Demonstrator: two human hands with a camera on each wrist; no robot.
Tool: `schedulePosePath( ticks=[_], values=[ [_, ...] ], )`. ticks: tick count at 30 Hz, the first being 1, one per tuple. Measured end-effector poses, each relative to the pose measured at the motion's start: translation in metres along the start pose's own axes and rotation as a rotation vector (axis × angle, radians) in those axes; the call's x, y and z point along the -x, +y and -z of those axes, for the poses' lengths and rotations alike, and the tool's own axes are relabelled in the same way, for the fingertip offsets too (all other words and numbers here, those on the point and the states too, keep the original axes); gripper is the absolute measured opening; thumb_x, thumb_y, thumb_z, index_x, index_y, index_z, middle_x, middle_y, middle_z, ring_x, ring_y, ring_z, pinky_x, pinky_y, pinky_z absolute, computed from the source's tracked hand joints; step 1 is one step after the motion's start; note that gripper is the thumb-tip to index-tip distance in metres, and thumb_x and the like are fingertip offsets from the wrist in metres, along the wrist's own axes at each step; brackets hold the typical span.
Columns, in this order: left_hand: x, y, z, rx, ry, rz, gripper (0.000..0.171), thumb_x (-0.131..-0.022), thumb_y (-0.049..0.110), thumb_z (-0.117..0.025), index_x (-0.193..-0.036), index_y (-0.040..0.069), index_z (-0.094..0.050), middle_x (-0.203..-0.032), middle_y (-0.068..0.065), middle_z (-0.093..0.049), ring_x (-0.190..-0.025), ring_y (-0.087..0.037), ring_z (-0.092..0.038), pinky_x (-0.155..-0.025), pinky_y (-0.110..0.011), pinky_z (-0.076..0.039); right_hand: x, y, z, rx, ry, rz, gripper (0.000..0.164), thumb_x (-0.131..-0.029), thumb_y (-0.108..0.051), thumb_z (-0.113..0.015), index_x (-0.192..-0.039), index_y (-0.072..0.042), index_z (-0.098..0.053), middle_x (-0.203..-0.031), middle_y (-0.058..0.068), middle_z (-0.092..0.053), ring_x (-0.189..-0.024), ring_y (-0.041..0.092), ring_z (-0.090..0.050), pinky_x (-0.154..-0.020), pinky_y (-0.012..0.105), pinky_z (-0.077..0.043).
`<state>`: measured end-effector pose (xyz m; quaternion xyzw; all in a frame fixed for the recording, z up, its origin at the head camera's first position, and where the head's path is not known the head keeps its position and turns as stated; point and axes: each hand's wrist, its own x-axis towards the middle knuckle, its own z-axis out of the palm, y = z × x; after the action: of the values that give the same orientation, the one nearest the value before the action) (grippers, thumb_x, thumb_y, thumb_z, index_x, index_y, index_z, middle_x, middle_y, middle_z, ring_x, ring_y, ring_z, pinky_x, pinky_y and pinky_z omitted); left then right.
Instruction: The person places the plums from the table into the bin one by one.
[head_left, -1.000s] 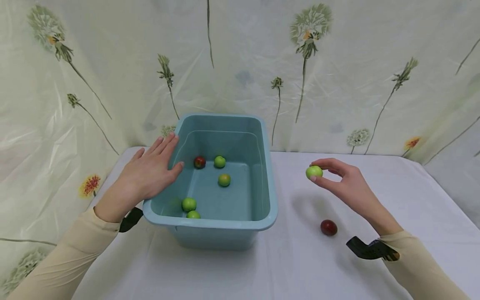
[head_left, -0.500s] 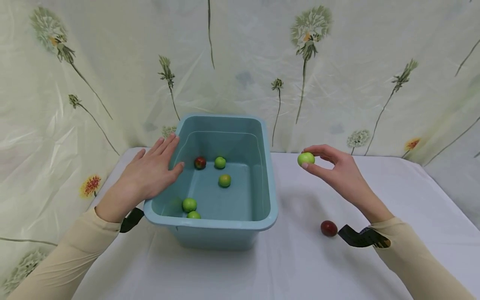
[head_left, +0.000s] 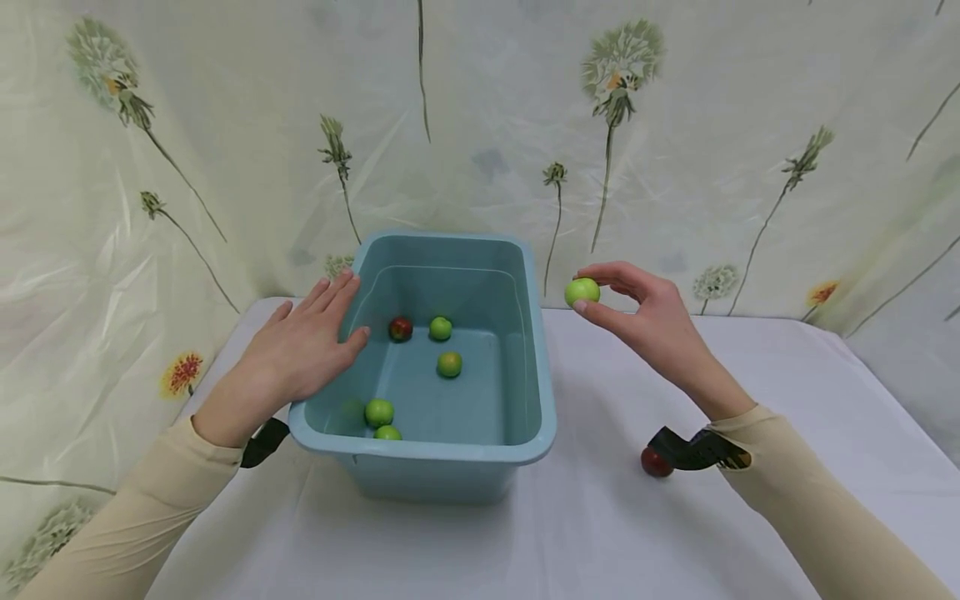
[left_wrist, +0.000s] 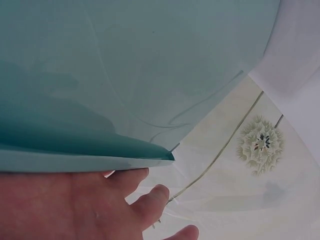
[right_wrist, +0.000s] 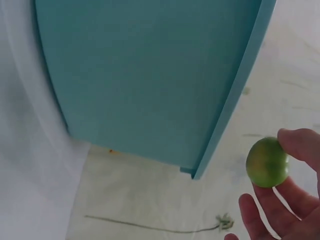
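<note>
My right hand [head_left: 637, 321] pinches a small, smooth green fruit [head_left: 582, 292] between thumb and fingertips. It is in the air just right of a light-blue plastic tub [head_left: 534, 450]. The right wrist view shows the fruit [right_wrist: 267, 162] with a yellowish patch, beside the tub's outer wall [right_wrist: 150, 75]. Flat along the tub's left rim rests my left hand [head_left: 300, 346], fingers straight and thumb over the inside. Inside the tub lie several small fruits, among them a red one [head_left: 401, 328] and a yellow-green one [head_left: 449, 364].
A dark red fruit [head_left: 657, 462] lies on the white tablecloth [head_left: 600, 533], partly hidden by the black wrist camera [head_left: 693, 450] on my right arm. A dandelion-patterned curtain [head_left: 480, 108] closes off the back and sides.
My right hand has moved left and upward with the green fruit, towards the tub. Its wrist camera now overlaps the red fruit on the table. My left hand has stayed on the rim.
</note>
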<state>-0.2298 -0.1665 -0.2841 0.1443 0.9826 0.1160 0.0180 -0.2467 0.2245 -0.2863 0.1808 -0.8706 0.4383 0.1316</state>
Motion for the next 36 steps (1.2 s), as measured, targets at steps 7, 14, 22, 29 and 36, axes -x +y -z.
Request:
schedulePosePath(
  ticks=[7, 14, 22, 29, 36],
  values=[
    [0.002, -0.001, -0.001, -0.001, 0.0, 0.0, 0.071, -0.104, 0.042, -0.039, -0.159, 0.011, -0.008, -0.165, -0.007, -0.003, -0.149, -0.033, -0.003, -0.113, -0.064, -0.008, -0.017, -0.011, -0.015, -0.015, -0.02, 0.075, 0.036, -0.089, -0.032, -0.074, -0.123, -0.021, -0.067, -0.118, -0.004, -0.064, -0.118, 0.015, -0.052, -0.103, 0.051, -0.037],
    [0.002, -0.001, -0.001, 0.004, 0.003, -0.009, 0.071, -0.104, 0.042, -0.039, -0.159, 0.011, -0.009, -0.165, -0.007, -0.004, -0.15, -0.033, -0.003, -0.113, -0.064, -0.009, -0.026, -0.033, -0.027, -0.029, -0.061, 0.113, 0.037, -0.09, -0.023, -0.074, -0.124, -0.015, -0.066, -0.121, 0.001, -0.064, -0.119, 0.018, -0.052, -0.104, 0.053, -0.036],
    [0.003, -0.001, 0.0, 0.002, 0.001, -0.011, 0.071, -0.104, 0.043, -0.038, -0.159, 0.011, -0.007, -0.165, -0.007, -0.003, -0.15, -0.032, -0.002, -0.113, -0.063, -0.008, -0.037, -0.054, -0.043, -0.031, -0.132, 0.195, 0.032, -0.091, -0.013, -0.072, -0.122, -0.007, -0.066, -0.118, 0.005, -0.065, -0.117, 0.019, -0.053, -0.105, 0.047, -0.035],
    [0.002, -0.002, -0.001, 0.003, 0.011, -0.015, 0.072, -0.104, 0.043, -0.039, -0.159, 0.011, -0.008, -0.165, -0.007, -0.004, -0.149, -0.033, -0.004, -0.113, -0.064, -0.009, -0.056, -0.037, -0.059, -0.03, -0.2, 0.242, 0.034, -0.089, -0.029, -0.075, -0.121, -0.018, -0.068, -0.115, -0.009, -0.065, -0.11, 0.009, -0.055, -0.104, 0.043, -0.037],
    [0.001, -0.002, -0.001, 0.009, 0.011, -0.011, 0.072, -0.103, 0.043, -0.039, -0.159, 0.011, -0.007, -0.165, -0.007, -0.003, -0.15, -0.032, -0.003, -0.113, -0.064, -0.008, -0.067, -0.042, -0.073, -0.012, -0.26, 0.274, 0.036, -0.088, -0.035, -0.075, -0.12, -0.019, -0.068, -0.114, -0.011, -0.065, -0.11, 0.006, -0.056, -0.102, 0.039, -0.04]
  ],
)
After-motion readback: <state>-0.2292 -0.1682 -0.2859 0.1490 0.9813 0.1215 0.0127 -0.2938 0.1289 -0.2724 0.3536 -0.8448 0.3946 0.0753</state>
